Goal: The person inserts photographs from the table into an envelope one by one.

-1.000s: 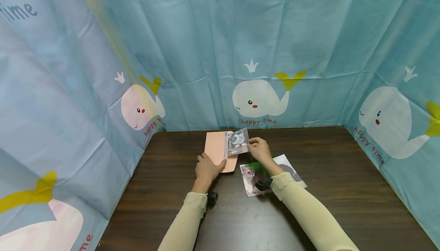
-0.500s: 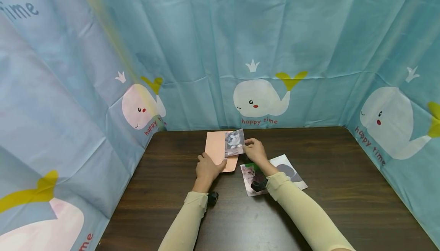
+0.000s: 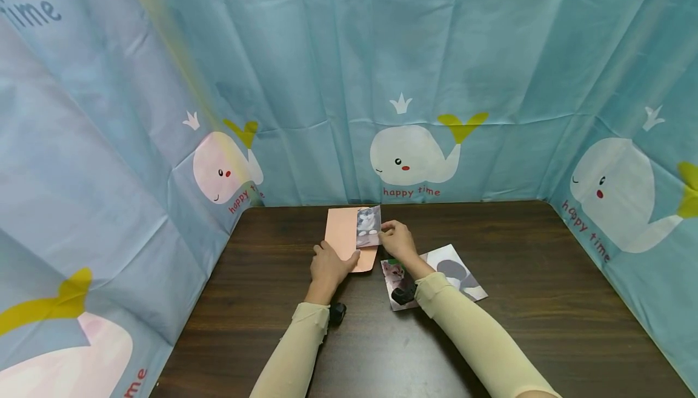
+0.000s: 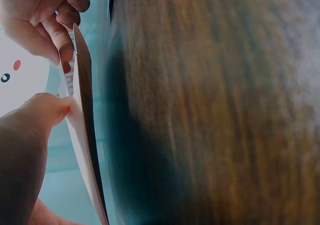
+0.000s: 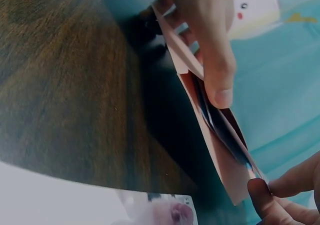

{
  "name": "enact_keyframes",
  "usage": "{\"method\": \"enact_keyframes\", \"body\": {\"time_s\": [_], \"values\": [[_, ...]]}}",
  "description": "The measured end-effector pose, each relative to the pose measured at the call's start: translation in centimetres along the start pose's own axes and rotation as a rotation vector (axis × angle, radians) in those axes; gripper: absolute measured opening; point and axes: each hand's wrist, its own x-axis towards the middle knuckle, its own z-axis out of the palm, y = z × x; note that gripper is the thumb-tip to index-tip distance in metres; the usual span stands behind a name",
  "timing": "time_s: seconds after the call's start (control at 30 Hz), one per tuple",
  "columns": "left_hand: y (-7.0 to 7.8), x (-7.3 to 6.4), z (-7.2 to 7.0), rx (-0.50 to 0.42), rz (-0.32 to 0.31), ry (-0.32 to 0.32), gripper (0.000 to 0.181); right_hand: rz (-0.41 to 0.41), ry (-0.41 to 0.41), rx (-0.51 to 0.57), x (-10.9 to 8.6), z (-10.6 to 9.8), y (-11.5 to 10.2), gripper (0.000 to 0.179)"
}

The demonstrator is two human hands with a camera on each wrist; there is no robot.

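A peach-coloured envelope (image 3: 339, 228) is at the far middle of the table, its opening facing right. My left hand (image 3: 327, 269) grips it by the near left part; in the right wrist view the thumb (image 5: 220, 85) lies on its upper face, at the mouth. Partly inside the mouth is a photo card (image 3: 368, 227) with a grey-and-white cat. My right hand (image 3: 399, 242) pinches the card's right edge between thumb and fingers. In the left wrist view the envelope (image 4: 82, 130) appears edge-on, tilted off the table surface. The card's left part is hidden inside the envelope.
Near my right forearm lie a kitten picture card (image 3: 394, 272) and a white card with a grey shape (image 3: 455, 269), partly overlapped by the sleeve. The dark wooden table (image 3: 545, 301) is bordered by blue whale-print curtains (image 3: 305, 155).
My right hand has moved left, sliding the cat card farther into the envelope; less of the card shows now. My left hand and the envelope have stayed nearly still.
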Motion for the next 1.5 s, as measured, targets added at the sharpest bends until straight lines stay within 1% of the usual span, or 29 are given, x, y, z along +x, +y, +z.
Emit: {"method": "enact_keyframes", "body": {"time_s": [0.27,0.5,0.67,0.8,1.0,1.17,1.5], "values": [[-0.2,0.2,0.3,-0.005,-0.008,-0.012,0.108,0.009,-0.016,-0.011,-0.2,0.8,-0.1,0.026],[-0.2,0.2,0.0,-0.001,0.001,0.001,0.107,-0.018,-0.023,-0.038,0.1,1.6,-0.2,0.029],[-0.1,0.1,0.0,0.001,0.005,0.006,0.105,-0.02,-0.023,-0.048,0.0,2.1,-0.7,0.03],[-0.1,0.2,0.1,-0.003,0.003,0.008,0.104,-0.017,-0.026,-0.062,-0.2,2.5,-1.1,0.03],[-0.2,0.3,0.6,0.014,-0.003,0.015,0.104,-0.015,-0.028,-0.086,-0.2,3.0,-1.5,0.028],[-0.2,0.3,0.6,0.008,0.0,0.018,0.104,-0.014,-0.022,-0.099,-0.2,3.4,-1.8,0.026],[-0.3,0.4,0.8,0.005,-0.005,0.009,0.105,-0.05,-0.018,-0.129,-0.4,4.2,-2.3,0.027]]}}
